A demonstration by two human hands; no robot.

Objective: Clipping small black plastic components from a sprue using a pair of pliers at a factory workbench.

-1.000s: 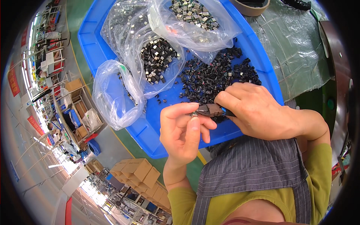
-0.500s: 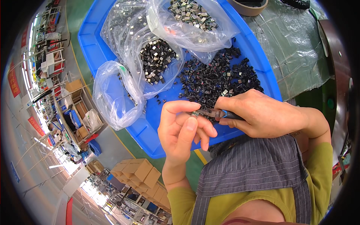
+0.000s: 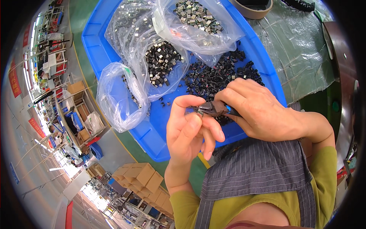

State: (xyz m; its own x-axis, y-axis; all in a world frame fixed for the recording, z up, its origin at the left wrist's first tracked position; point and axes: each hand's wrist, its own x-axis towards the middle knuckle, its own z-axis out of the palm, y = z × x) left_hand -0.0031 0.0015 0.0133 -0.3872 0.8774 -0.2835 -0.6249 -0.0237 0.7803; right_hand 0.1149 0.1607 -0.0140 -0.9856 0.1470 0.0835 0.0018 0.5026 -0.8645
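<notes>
My left hand (image 3: 185, 131) pinches a small metal-and-green electronic part (image 3: 199, 112) between thumb and index finger, with its other fingers loosely curled. My right hand (image 3: 263, 110) is wrapped round a pair of pliers (image 3: 215, 108) with dark jaws and a bit of blue at the handles. The jaw tips meet the small part at my left fingertips; whether they are closed on it is too small to tell. Behind my hands, a heap of small black pieces (image 3: 207, 80) lies in a blue tray (image 3: 146, 140).
Clear plastic bags stand in the tray: one holds black parts with silvery faces (image 3: 162, 63), another silvery parts (image 3: 196, 17). A looser bag (image 3: 114, 114) sags over the left rim. A tape roll (image 3: 253, 10) rests on the green sheet (image 3: 293, 53). Cardboard boxes (image 3: 139, 175) are stacked beyond.
My right hand has rolled over and shifted slightly upward, turning the pliers' jaws at the part. My left hand has moved a little right and up, still pinching the part.
</notes>
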